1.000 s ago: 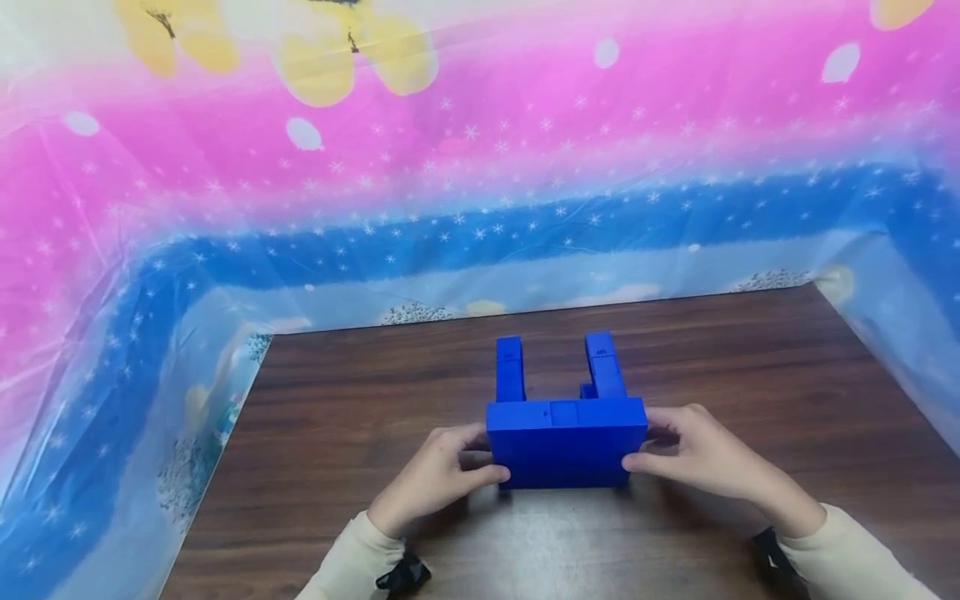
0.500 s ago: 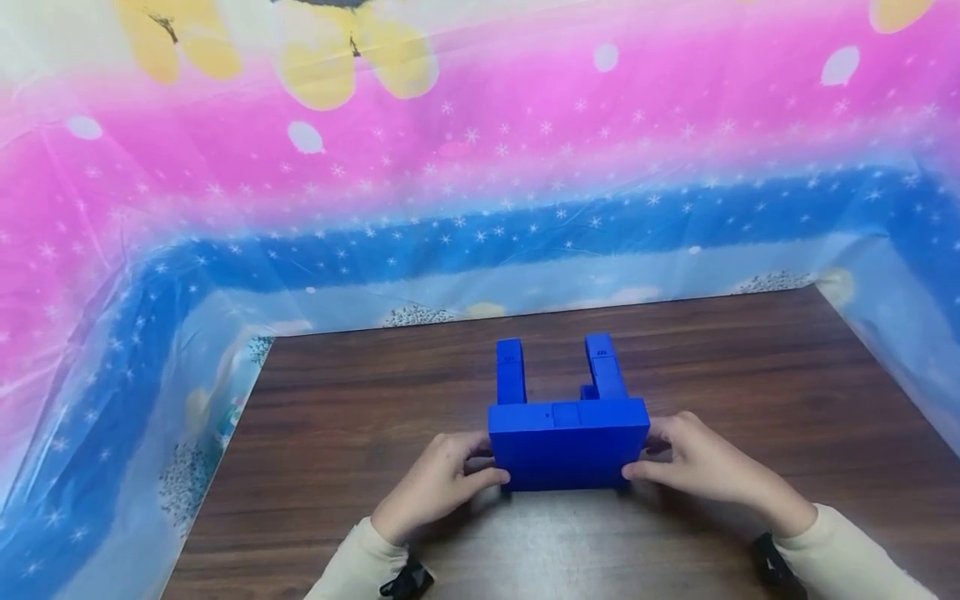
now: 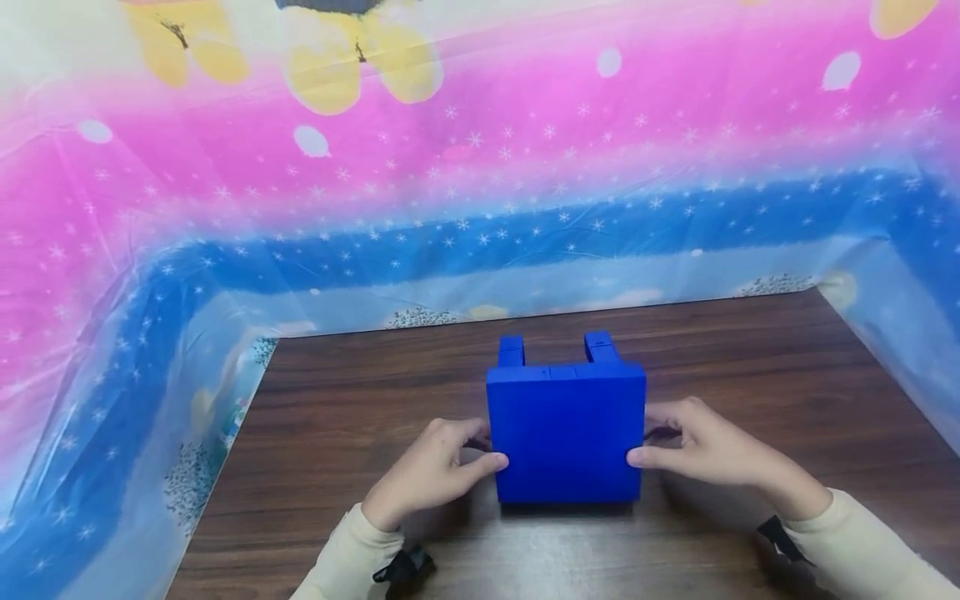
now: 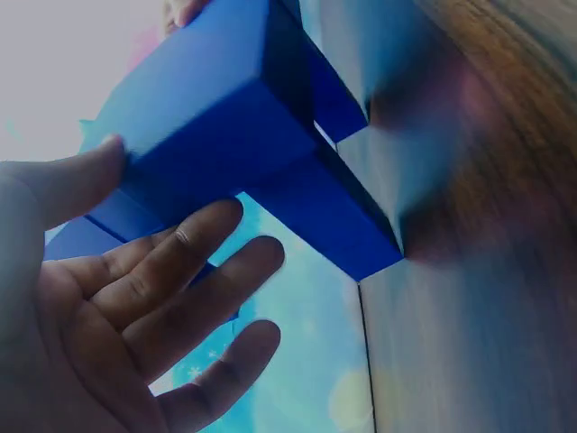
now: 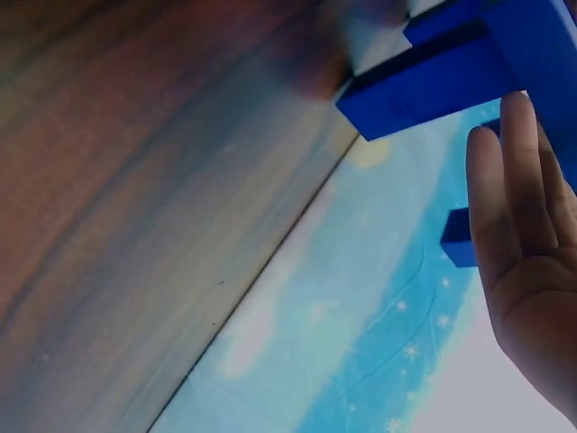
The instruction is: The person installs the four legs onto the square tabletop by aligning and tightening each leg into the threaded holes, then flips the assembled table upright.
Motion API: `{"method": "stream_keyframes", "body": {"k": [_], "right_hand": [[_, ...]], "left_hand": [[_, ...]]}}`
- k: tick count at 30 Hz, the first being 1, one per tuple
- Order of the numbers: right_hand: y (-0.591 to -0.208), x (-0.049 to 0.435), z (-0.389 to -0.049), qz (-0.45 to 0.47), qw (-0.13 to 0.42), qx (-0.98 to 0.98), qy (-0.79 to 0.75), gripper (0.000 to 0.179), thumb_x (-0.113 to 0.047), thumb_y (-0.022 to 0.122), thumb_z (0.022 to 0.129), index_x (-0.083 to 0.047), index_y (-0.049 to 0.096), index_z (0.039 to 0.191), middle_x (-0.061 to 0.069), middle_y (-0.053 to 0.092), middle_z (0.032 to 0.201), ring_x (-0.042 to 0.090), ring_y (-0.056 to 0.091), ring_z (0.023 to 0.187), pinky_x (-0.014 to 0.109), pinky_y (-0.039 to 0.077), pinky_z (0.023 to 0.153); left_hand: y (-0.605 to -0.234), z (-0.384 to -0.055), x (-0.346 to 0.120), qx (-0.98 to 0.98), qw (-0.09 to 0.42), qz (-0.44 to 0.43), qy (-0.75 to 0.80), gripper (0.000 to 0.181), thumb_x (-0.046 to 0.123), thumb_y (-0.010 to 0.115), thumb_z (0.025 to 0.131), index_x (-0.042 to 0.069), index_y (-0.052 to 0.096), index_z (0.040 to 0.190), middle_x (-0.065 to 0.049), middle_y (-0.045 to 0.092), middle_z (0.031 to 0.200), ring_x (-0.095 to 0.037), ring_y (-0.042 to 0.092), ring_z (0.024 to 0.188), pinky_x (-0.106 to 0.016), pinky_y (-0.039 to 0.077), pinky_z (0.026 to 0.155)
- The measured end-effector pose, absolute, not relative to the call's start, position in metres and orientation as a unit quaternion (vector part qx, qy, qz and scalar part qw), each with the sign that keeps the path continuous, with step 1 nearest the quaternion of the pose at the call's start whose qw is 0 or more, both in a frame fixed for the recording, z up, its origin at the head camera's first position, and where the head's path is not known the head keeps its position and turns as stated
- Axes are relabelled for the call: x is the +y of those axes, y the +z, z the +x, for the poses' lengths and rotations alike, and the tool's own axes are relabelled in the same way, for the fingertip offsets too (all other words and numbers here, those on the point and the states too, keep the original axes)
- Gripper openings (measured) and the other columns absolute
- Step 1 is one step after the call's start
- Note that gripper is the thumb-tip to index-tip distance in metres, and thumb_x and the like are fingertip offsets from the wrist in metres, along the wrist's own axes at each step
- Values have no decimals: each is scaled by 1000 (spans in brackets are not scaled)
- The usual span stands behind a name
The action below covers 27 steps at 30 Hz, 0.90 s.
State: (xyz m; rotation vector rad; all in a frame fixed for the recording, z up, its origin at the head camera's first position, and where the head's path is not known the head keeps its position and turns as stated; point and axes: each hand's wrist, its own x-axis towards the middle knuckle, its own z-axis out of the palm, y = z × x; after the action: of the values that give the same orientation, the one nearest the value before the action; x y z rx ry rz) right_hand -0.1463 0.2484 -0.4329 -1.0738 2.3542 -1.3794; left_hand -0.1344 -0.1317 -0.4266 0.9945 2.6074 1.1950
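A blue stool-shaped piece [image 3: 567,437] has a flat square panel and block-like legs. In the head view its panel faces me, with two leg ends showing beyond the top edge. My left hand [image 3: 429,473] holds its left side, thumb on the panel and fingers behind. On the opposite side my right hand [image 3: 712,450] grips in the same way. The left wrist view shows the piece [image 4: 207,99] between thumb and index finger, the other fingers spread. In the right wrist view, fingers of the right hand [image 5: 532,244] lie along the blue piece [image 5: 428,86]; the thumb is hidden.
Beneath is a dark wood-grain table [image 3: 360,383]. A pink and blue patterned cloth [image 3: 480,183] hangs behind the table and along its sides. Black straps [image 3: 405,567] are at both wrists, below cream sleeves [image 3: 352,554].
The blue piece has tilted, so more of its square panel faces me and its legs look shorter. Both hands have shifted slightly with it and keep their hold.
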Motion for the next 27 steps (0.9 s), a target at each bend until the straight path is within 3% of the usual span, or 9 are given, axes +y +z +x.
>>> {"method": "stream_keyframes", "body": {"k": [3,8,11,14,16,19,22,27], "right_hand": [[-429,249,-149,-362,115,793,-477,21,-8,72,101,-4,72,121,-1,78,105,13,74,94,34,64,79],[-424,249,-153,-333,133,802,-478,6,-10,67,104,-6,70,103,3,71,85,16,68,76,31,58,66],[-423,250,-154,-290,168,803,-492,30,-14,61,107,12,66,121,6,74,87,21,71,75,37,61,74],[-423,252,-155,-239,205,809,-497,62,-22,58,109,28,43,141,6,78,91,24,75,80,55,57,97],[-423,252,-156,-214,219,812,-497,73,-27,56,109,30,30,147,6,78,90,25,76,82,66,47,107],[-426,251,-159,-196,227,812,-501,76,-32,54,110,29,29,149,8,76,84,28,75,82,72,41,109],[-429,251,-162,-188,231,809,-507,75,-33,52,111,28,28,150,9,75,83,30,75,81,64,48,106],[-437,251,-164,-181,246,789,-532,76,-32,50,112,28,24,151,12,74,84,31,75,82,34,59,94]], "left_hand": [[-423,-136,-132,849,55,327,412,25,24,69,105,14,60,83,-2,76,89,-3,66,69,-27,52,63],[-420,-139,-132,838,55,313,444,27,23,61,109,12,61,84,10,53,71,-4,44,62,-23,40,60],[-422,-142,-130,836,69,291,461,31,25,58,110,11,62,83,12,52,71,-6,48,65,-23,42,62],[-427,-145,-128,830,93,267,480,34,26,54,112,8,64,84,8,59,75,-13,58,73,-27,50,70],[-430,-147,-127,827,103,254,490,36,26,53,112,5,64,85,3,60,77,-19,61,76,-29,52,72],[-433,-150,-124,826,106,236,501,39,28,52,112,2,64,86,-2,58,77,-26,59,76,-31,51,72],[-435,-152,-121,824,111,214,512,41,30,51,113,2,61,85,-3,56,76,-30,59,78,-35,51,73],[-442,-154,-117,813,126,186,537,40,30,50,113,3,61,86,-1,60,80,-23,67,84,-52,59,84]]}}
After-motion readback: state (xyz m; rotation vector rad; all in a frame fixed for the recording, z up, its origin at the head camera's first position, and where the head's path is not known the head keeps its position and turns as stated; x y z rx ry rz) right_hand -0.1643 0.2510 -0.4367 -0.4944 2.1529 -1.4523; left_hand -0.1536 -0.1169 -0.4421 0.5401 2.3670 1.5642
